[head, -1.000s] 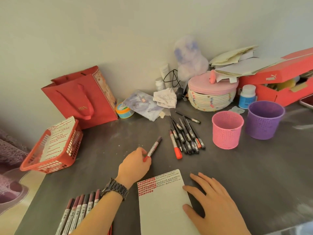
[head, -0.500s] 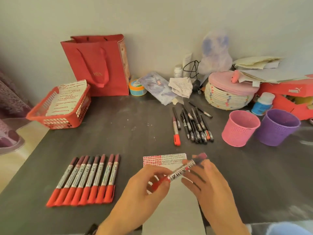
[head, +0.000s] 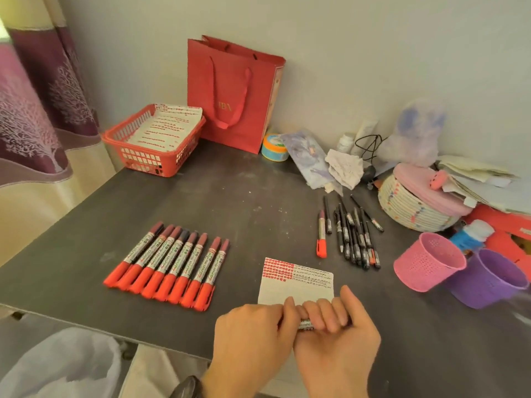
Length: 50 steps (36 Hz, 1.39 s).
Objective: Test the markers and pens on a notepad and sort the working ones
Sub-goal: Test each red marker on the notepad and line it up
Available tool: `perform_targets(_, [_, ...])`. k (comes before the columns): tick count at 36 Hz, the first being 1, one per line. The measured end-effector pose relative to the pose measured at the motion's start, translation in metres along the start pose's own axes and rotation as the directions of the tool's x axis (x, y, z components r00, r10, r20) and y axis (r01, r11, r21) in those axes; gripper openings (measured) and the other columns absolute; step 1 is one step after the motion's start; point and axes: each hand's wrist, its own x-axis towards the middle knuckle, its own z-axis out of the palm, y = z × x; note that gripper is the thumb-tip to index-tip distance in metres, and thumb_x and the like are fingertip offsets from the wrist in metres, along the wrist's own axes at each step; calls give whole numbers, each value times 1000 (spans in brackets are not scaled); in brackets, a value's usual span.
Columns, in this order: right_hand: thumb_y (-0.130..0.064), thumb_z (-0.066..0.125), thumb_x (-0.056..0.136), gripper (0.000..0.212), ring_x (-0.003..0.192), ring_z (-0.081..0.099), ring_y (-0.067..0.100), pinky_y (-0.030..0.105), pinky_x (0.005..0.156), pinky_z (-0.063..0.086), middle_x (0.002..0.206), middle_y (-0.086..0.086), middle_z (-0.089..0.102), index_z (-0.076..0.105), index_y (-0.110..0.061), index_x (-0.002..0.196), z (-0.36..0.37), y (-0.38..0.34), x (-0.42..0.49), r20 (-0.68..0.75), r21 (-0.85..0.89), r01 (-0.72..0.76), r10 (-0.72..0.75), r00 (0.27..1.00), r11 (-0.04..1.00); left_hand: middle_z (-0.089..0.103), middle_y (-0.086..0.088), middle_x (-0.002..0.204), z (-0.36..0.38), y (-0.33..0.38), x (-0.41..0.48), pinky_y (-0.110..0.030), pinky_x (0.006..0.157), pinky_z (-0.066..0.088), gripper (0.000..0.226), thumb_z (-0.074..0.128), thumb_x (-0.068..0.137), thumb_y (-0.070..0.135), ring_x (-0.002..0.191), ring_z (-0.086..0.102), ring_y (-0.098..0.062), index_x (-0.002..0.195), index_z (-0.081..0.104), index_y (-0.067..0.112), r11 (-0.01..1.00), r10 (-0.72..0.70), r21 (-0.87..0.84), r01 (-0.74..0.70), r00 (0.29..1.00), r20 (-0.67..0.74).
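At six o'clock, the left hand point(head: 253, 334) and right hand point(head: 337, 343) both curl round one marker point(head: 306, 324), likely to pull its cap off.

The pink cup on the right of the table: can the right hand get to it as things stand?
Probably yes. The stretch of table between the right hand and the pink cup lies bare. But that hand and the left hand grip a marker, so it is not free at this moment.
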Motion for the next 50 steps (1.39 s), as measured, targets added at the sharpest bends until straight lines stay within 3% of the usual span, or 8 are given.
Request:
perform_targets(8, [-24,63,75,49,34,12,13,28,36,23,43,-7,13,22,-24,48,4,-19,18,102,-175,-54,73,992,983,31,1,33,-11,15,-3,-23,38,5,52,40,87,39,31,31,-19,43,37,12,997,-46,-51,53,989,140])
perform_targets(20, [-28,52,97,50,38,18,13,26,41,24,44,-6,22,30,-26,53,-13,-98,61,606,17,-126,90,791,992,47,1,58,-19,-12,12,-32,65,45,40,39,100,34,61,43,-16,63,42,21,946,32,-286,156,829,558])
perform_targets(25, [-38,51,103,49,44,32,5,22,52,35,49,-10,34,37,-25,58,-10,-125,92,456,34,104,-108,883,994,47,-2,51,-28,-49,26,-38,64,42,64,32,95,65,52,44,-13,50,44,21,762,-194,-514,395,896,400])
perform_targets(31, [-50,62,88,34,79,68,16,33,79,48,84,-2,64,63,-21,70,-6,-90,100,225,-349,84,-3,974,933,60,6,61,-5,-36,38,-18,59,44,74,21,86,84,58,56,-5,68,52,19,772,-73,-603,200,971,229])
perform_targets(36, [-75,44,88,63,58,54,15,27,52,43,72,2,61,74,-19,82,-8,-70,102,198,-529,62,52,979,846,61,23,87,16,-32,52,-26,68,48,25,46,88,65,84,58,1,97,44,42,870,7,-483,102,976,218])
perform_targets(41, [-72,52,85,60,60,68,18,26,49,53,92,13,76,78,-20,99,0,-54,103,269,-648,154,34,963,746,35,51,121,34,-35,62,-6,93,28,41,56,83,54,114,34,22,120,39,49,927,110,-375,-12,964,241])
perform_targets(45, [-48,77,83,27,50,58,16,26,44,46,64,4,61,68,-23,81,-1,-38,109,342,-709,352,-138,929,612,41,18,148,47,-41,63,-14,105,10,54,66,86,50,130,25,4,132,41,40,968,86,-252,-22,965,249])
perform_targets(50, [-28,71,87,14,42,56,20,27,41,45,54,5,57,65,-20,77,-12,-24,113,380,-763,461,-263,887,454,60,6,129,53,-40,64,-31,102,35,56,79,76,42,118,38,-4,120,47,31,964,67,-265,-25,986,151])
